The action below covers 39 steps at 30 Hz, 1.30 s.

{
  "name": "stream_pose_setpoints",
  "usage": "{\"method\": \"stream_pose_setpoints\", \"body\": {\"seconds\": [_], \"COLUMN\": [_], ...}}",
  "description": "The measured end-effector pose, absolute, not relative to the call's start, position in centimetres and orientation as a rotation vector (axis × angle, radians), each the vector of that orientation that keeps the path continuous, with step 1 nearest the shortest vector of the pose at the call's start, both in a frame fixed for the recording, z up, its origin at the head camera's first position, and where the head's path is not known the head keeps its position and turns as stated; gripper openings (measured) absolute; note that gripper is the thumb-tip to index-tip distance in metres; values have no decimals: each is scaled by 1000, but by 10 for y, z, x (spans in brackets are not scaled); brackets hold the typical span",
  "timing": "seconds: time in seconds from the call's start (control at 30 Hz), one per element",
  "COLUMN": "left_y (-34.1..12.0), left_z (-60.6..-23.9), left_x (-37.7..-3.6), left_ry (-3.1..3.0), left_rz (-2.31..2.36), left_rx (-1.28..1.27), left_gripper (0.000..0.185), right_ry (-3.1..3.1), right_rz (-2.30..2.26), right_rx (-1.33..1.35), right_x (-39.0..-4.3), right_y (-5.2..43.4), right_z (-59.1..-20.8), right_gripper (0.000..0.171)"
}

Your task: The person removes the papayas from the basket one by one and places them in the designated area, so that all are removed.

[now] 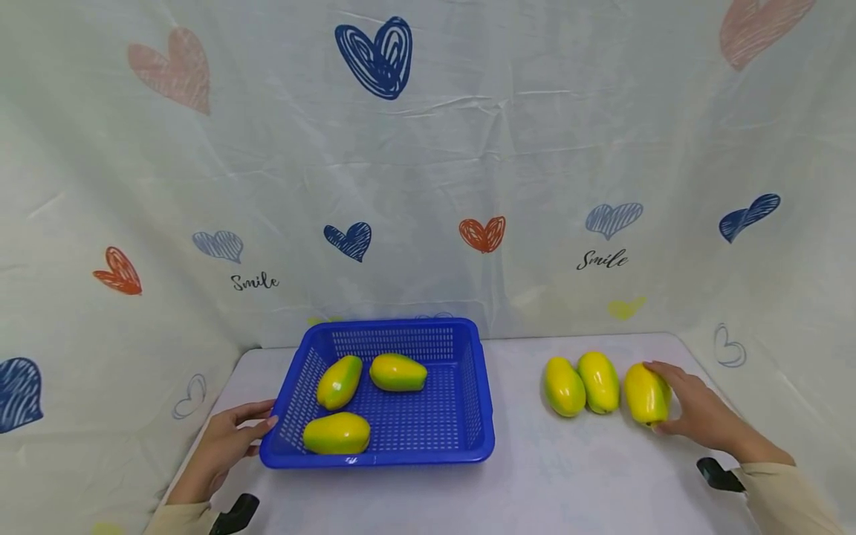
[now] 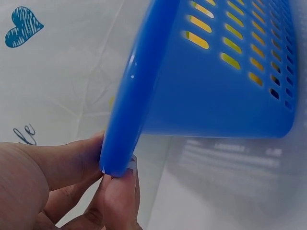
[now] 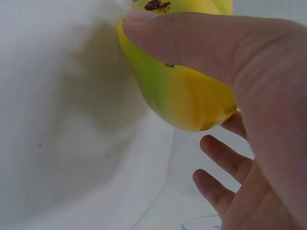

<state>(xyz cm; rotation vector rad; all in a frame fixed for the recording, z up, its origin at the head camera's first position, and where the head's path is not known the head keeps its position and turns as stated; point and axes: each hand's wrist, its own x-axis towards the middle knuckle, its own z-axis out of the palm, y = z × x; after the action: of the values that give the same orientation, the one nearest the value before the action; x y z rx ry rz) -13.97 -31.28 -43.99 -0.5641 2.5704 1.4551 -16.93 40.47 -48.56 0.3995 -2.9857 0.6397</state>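
Observation:
My left hand (image 1: 224, 444) pinches the left rim of a blue plastic basket (image 1: 483, 394) between thumb and fingers; the left wrist view shows the rim (image 2: 125, 110) held up close. Inside the basket lie three yellow-green papayas, one at the back (image 1: 398, 372), one at the left (image 1: 339, 383) and one near the front (image 1: 336, 434). At the right, my right hand (image 1: 702, 409) grips another papaya (image 1: 646, 394), its thumb at the near end and fingertips at the far end. In the right wrist view the thumb lies across this papaya (image 3: 184, 98), while two fingers stand off it.
Two more papayas, one (image 1: 565, 386) and its neighbour (image 1: 598, 382), lie side by side just left of the gripped one. All this is on a white-covered table (image 1: 535, 475). Behind it hangs a pale curtain (image 1: 428, 186) printed with hearts and the word "Smile".

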Motion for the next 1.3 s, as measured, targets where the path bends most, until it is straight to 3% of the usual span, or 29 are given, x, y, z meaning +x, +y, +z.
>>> {"method": "stream_pose_setpoints", "body": {"seconds": [0.87,1.3], "left_y": [-311,-311], "left_z": [-440,-440], "left_x": [-138,-138], "left_ry": [2573,2572], "left_rz": [1449,1455], "left_rx": [-588,-592], "left_gripper": [53,53], "right_ry": [-3038,-3056], "right_rz": [634,650], "right_rx": [395,377], "right_x": [-186,-192], "right_y": [398,397], "right_z": [-496,-498], "right_gripper": [105,112]}}
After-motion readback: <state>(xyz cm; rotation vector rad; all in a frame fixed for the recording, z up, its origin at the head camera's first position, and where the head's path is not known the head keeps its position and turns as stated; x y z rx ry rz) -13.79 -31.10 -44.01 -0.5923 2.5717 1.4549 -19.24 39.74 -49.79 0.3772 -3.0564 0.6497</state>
